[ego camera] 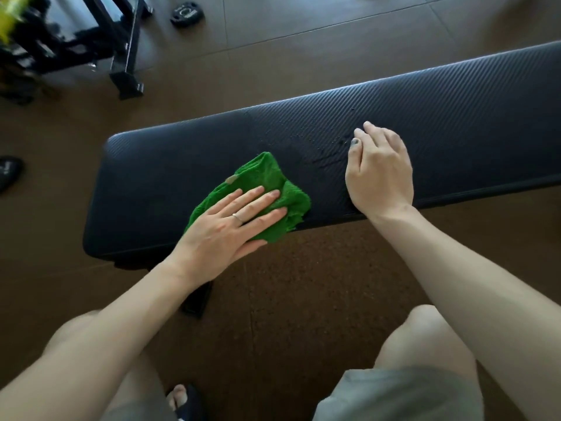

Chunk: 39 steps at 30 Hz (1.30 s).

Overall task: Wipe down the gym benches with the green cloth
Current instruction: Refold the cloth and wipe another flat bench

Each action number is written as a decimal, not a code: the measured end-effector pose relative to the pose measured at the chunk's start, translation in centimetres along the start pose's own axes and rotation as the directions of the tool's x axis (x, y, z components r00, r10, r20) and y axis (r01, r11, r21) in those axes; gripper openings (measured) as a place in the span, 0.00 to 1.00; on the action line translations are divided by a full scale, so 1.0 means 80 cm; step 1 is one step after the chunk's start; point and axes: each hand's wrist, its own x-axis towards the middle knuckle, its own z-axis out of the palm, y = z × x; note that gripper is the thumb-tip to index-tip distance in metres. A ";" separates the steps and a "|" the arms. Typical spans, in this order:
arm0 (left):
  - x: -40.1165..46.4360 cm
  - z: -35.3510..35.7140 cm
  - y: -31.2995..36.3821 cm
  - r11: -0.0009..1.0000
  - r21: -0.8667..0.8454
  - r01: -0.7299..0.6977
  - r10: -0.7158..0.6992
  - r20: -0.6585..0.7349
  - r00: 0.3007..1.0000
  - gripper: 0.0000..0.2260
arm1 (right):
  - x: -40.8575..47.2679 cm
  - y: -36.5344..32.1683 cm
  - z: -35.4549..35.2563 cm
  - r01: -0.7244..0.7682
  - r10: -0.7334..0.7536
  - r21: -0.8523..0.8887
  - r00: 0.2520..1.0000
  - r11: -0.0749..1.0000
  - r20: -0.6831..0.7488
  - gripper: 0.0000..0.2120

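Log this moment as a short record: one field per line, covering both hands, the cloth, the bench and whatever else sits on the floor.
left hand: flat, fingers straight, pressing the green cloth
right hand: fingers loosely curled, resting on the bench, holding nothing
green cloth: crumpled, on the bench top near its left end
bench: dark padded top, droplets near the right hand
floor: brown mats
weight plate: lying on the floor beyond the bench

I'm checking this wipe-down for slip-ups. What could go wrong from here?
1. Droplets sit on the bench right of the green cloth; a short stroke may miss them.
2. The right hand rests by that wet patch and may smear it.
3. The left hand presses the cloth near the front edge; it could slide off.
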 end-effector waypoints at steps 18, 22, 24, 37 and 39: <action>0.116 -0.016 0.014 0.982 -0.175 -0.073 0.091 0.096 0.991 0.25 | -0.002 0.000 0.003 -0.008 0.008 -0.017 1.000 1.000 -0.026 0.25; 0.138 -0.012 -0.006 0.973 -0.232 0.000 0.024 0.102 0.995 0.24 | -0.002 -0.004 0.003 -0.022 0.021 -0.038 0.999 0.999 -0.027 0.24; 0.160 -0.011 -0.019 0.969 -0.241 0.052 -0.029 0.095 0.995 0.24 | -0.001 -0.007 0.004 -0.037 0.036 -0.038 0.998 0.999 -0.044 0.23; 0.093 -0.007 -0.029 0.961 -0.265 0.076 -0.049 0.108 0.993 0.26 | -0.001 -0.011 0.005 -0.071 0.068 -0.063 0.997 0.995 -0.049 0.23; 0.095 -0.007 -0.038 0.958 -0.270 0.097 -0.069 0.110 0.992 0.25 | 0.001 -0.014 0.005 -0.085 0.082 -0.069 0.995 0.994 -0.052 0.23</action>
